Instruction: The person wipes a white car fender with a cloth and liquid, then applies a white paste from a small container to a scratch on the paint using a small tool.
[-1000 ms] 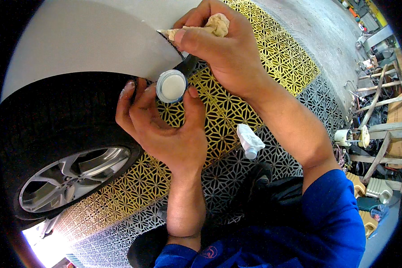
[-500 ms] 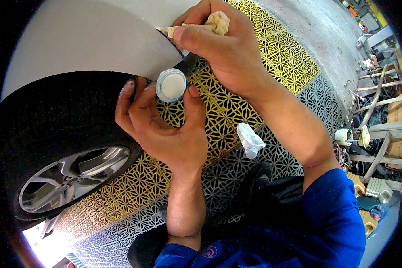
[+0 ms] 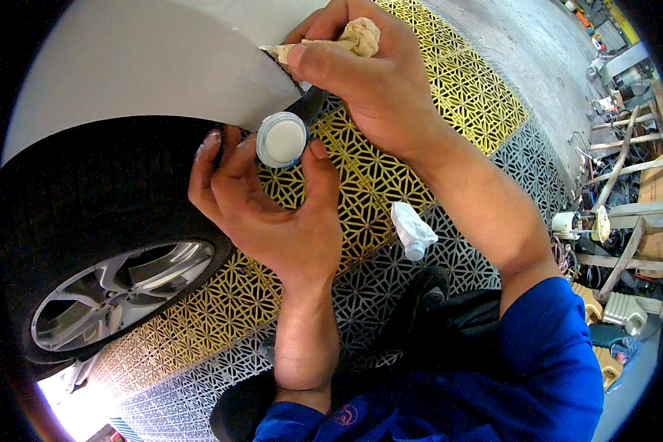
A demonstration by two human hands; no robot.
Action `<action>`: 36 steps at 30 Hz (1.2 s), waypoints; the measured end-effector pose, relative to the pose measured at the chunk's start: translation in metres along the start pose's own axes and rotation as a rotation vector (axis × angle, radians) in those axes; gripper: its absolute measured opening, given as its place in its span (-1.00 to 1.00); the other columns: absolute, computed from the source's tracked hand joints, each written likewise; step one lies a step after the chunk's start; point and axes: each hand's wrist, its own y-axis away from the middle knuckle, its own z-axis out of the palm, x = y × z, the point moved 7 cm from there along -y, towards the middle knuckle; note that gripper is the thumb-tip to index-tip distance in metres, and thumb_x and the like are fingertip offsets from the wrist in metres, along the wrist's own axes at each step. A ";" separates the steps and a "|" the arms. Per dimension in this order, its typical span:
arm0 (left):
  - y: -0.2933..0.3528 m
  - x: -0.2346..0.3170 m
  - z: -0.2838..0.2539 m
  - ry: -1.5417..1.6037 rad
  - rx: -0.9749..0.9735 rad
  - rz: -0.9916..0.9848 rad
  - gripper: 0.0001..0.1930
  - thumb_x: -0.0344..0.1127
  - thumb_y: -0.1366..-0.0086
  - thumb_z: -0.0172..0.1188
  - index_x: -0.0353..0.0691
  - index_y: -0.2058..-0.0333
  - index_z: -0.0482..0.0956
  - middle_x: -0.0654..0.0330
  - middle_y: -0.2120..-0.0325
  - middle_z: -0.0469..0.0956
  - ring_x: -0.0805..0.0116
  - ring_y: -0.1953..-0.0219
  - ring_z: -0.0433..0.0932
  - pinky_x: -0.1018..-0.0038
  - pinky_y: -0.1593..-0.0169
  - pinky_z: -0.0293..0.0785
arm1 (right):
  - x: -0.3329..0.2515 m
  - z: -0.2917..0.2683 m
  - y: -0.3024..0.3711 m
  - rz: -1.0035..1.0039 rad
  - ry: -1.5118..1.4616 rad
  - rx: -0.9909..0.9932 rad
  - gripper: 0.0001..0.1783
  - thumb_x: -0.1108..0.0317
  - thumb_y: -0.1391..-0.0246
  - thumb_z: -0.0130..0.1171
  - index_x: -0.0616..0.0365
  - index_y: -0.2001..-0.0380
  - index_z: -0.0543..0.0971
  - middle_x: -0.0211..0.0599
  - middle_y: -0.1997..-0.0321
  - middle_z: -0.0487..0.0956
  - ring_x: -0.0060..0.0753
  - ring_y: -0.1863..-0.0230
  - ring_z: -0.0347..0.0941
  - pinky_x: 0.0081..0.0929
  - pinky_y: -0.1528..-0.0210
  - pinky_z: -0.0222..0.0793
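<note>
A floor of yellow and grey lattice tiles [image 3: 464,81] runs from near left to far right, with bare concrete beyond. On the far left is a silver-grey car panel [image 3: 147,66], curving over a black tyre [image 3: 88,191] with a silver spoked wheel [image 3: 118,295]. At the right edge is a wooden frame [image 3: 626,173] crowded with parts. A person in a blue short-sleeved top [image 3: 549,339] fills the near side, both bare forearms reaching away.

The right hand [image 3: 379,88] is on the far side, by the panel's right-hand edge, its thumb and fingers closed in a pinch. The left hand [image 3: 272,214] is nearer and to the left, beside the tyre, thumb and fingers curled.

Right of the left hand, a small whitish bottle [image 3: 412,230] lies on the tiles. A crumpled cream wad [image 3: 361,37] is gripped in the right hand, its pointed tip at a dark seam in the panel. Smallest is a round white cap or shallow pot, gripped between the left thumb and fingers, its pale inside [image 3: 283,141] facing up.
</note>
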 end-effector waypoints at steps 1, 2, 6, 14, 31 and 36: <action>0.000 -0.001 0.000 0.024 -0.008 -0.018 -0.45 -0.51 -0.17 0.47 -0.43 -0.07 0.39 0.06 -0.21 0.25 0.08 -0.26 0.43 0.23 -0.33 0.41 | 0.000 0.000 0.000 0.002 0.003 -0.002 -0.77 0.35 -0.31 0.28 0.17 0.32 0.43 -0.46 0.48 0.48 -0.76 0.52 0.29 -0.65 0.52 0.24; -0.001 -0.002 0.000 0.048 -0.016 -0.036 -0.49 -0.50 -0.15 0.47 -0.43 -0.02 0.42 0.04 -0.22 0.20 0.05 -0.28 0.40 0.20 -0.34 0.39 | 0.000 -0.001 0.000 0.005 0.006 -0.003 -0.77 0.35 -0.30 0.28 0.17 0.32 0.43 -0.46 0.48 0.48 -0.76 0.53 0.28 -0.65 0.52 0.23; -0.001 -0.005 0.000 0.101 -0.015 -0.072 -0.53 -0.48 -0.14 0.48 -0.44 0.02 0.46 0.02 -0.23 0.16 0.03 -0.30 0.38 0.17 -0.35 0.38 | -0.003 0.001 0.000 0.070 0.117 0.035 -0.77 0.35 -0.29 0.28 0.16 0.33 0.43 -0.47 0.49 0.48 -0.76 0.54 0.29 -0.65 0.54 0.23; -0.001 -0.001 0.000 0.052 0.003 0.012 -0.56 -0.50 -0.19 0.47 -0.46 0.03 0.46 0.09 -0.24 0.23 0.09 -0.24 0.46 0.25 -0.31 0.45 | -0.002 0.000 0.000 0.039 0.080 0.026 -0.75 0.31 -0.30 0.29 0.16 0.33 0.43 -0.46 0.50 0.50 -0.76 0.54 0.31 -0.65 0.55 0.25; -0.001 -0.002 0.000 0.058 -0.026 -0.055 -0.54 -0.50 -0.14 0.48 -0.43 0.04 0.46 0.03 -0.23 0.14 0.03 -0.29 0.39 0.20 -0.33 0.41 | 0.002 -0.001 0.000 -0.002 0.018 0.003 -0.77 0.32 -0.29 0.30 0.15 0.31 0.45 -0.46 0.49 0.50 -0.76 0.54 0.29 -0.64 0.54 0.25; -0.002 0.000 0.000 0.044 -0.023 -0.040 -0.54 -0.48 -0.15 0.47 -0.43 0.03 0.45 0.03 -0.24 0.14 0.03 -0.29 0.39 0.19 -0.34 0.40 | -0.009 -0.005 -0.002 -0.121 0.316 0.128 -0.76 0.31 -0.03 0.41 0.19 0.44 0.54 -0.57 0.57 0.50 -0.77 0.53 0.35 -0.63 0.54 0.23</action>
